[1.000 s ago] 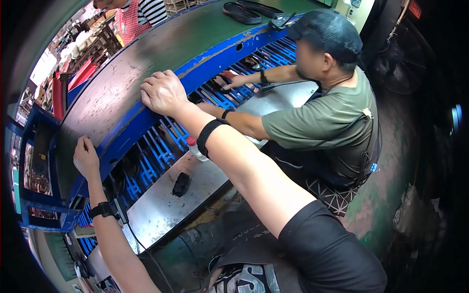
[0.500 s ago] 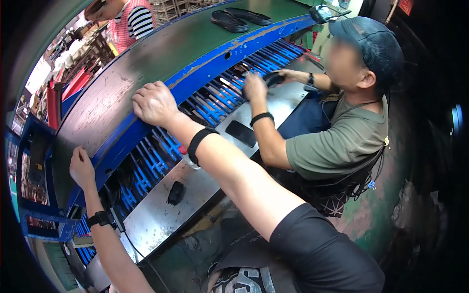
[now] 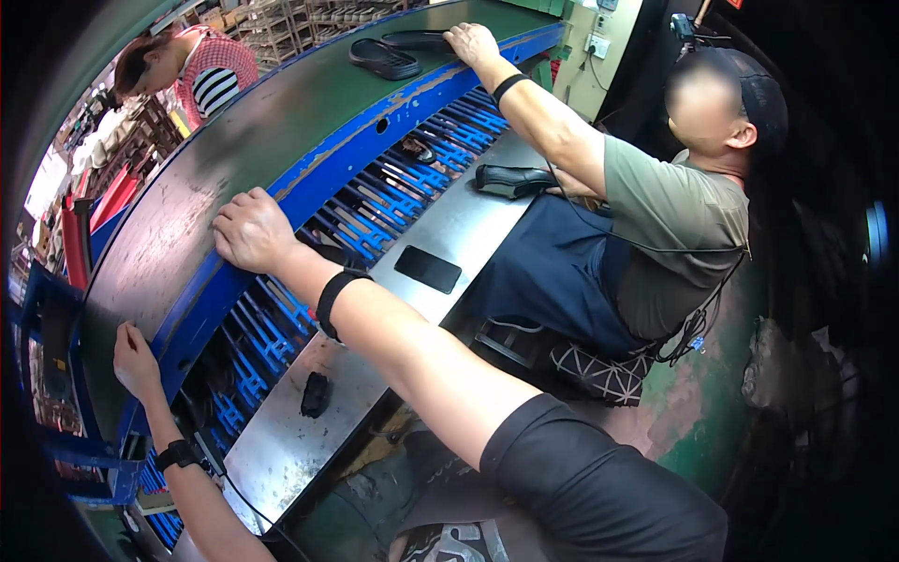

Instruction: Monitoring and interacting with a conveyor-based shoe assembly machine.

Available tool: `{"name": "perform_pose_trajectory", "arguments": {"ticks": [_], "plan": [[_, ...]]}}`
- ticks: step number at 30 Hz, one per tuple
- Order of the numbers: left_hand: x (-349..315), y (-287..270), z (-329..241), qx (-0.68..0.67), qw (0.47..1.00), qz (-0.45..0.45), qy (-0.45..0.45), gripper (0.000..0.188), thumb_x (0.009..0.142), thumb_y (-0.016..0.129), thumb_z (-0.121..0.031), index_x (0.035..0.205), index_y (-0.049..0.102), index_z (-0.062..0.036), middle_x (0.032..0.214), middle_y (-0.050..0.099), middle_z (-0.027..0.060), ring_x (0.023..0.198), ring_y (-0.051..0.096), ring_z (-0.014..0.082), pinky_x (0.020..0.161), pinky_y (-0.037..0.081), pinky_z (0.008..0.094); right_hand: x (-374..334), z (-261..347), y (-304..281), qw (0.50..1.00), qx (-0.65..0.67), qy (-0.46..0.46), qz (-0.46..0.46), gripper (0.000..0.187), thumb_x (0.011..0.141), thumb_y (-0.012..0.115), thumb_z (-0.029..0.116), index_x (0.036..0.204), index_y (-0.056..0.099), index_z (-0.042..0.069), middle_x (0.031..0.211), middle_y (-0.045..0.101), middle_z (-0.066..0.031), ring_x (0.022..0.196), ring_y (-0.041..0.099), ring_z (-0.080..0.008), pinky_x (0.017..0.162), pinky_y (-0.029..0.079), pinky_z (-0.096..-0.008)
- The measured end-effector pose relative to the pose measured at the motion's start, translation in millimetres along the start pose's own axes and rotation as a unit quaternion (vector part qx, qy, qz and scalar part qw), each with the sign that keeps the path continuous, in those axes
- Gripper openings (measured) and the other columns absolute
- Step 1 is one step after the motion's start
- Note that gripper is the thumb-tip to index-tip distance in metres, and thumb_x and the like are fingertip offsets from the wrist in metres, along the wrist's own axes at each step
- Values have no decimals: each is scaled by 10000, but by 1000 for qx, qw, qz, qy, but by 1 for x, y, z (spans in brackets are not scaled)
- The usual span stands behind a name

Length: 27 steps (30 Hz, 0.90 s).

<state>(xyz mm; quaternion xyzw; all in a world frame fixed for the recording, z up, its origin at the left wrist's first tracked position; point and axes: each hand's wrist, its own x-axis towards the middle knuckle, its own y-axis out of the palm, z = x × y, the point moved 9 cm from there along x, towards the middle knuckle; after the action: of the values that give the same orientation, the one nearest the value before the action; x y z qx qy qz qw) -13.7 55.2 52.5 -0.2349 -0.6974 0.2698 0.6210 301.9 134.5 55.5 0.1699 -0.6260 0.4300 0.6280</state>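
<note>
My right hand (image 3: 253,232) rests on the blue rim (image 3: 314,183) of a long green-topped bench, its fingers bent over the rim onto the top. Nothing else shows in it. Farther left, my left hand (image 3: 138,363) is at the same bench's edge with its fingers curled in. A dark gap shows between thumb and fingers, and no held thing can be made out. Both wrists wear black bands. Below my right forearm, a small black lump (image 3: 316,395) lies on a metal shelf (image 3: 272,459).
Blue bars (image 3: 248,370) run under the rim. A co-worker (image 3: 674,225) sits at right, one hand at black soles (image 3: 386,58) on the bench, with a black shoe (image 3: 513,181) at the other. A dark phone (image 3: 428,269) lies on the shelf. Another person (image 3: 201,70) stands beyond.
The co-worker has reached up from the shelf to the soles, the black shoe now held low near the lap. My hands stay at the bench while the view shifts slightly.
</note>
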Motion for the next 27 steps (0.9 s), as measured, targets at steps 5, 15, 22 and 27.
{"name": "perform_pose_trajectory", "arguments": {"ticks": [5, 15, 22, 27], "plan": [[2, 5, 1, -14, 1000, 15, -6, 258, 998, 503, -218, 1074, 665, -33, 988, 696, 179, 892, 675, 348, 770, 521, 403, -1, -3, 0, 1000, 1, 2, -6, 151, 761, 606, 227, 662, 610, 113, 698, 603, -40, 730, 589, -230, 723, 425, -377], [3, 11, 10, 2, 999, 42, -22, 300, 1017, 474, -248, 1087, 664, -26, 1020, 701, 187, 917, 673, 353, 788, 523, 407, -3, -6, 4, 1000, 12, 14, -15, 148, 762, 613, 235, 683, 630, 111, 694, 613, -47, 743, 594, -235, 741, 428, -381], [4, 13, 6, -12, 999, 32, -8, 307, 1017, 468, -246, 1092, 662, -21, 1006, 701, 186, 907, 669, 366, 795, 516, 408, -3, -9, 7, 1000, 6, 15, 3, 157, 756, 619, 247, 681, 619, 110, 719, 619, -46, 756, 589, -234, 741, 426, -377], [-3, 8, 18, -9, 999, 28, -12, 292, 1011, 480, -236, 1090, 660, -20, 1009, 695, 191, 908, 668, 367, 787, 515, 416, -4, 3, 8, 1000, 22, 10, -13, 137, 757, 622, 238, 708, 633, 110, 726, 622, -46, 767, 593, -233, 740, 428, -378]]}}
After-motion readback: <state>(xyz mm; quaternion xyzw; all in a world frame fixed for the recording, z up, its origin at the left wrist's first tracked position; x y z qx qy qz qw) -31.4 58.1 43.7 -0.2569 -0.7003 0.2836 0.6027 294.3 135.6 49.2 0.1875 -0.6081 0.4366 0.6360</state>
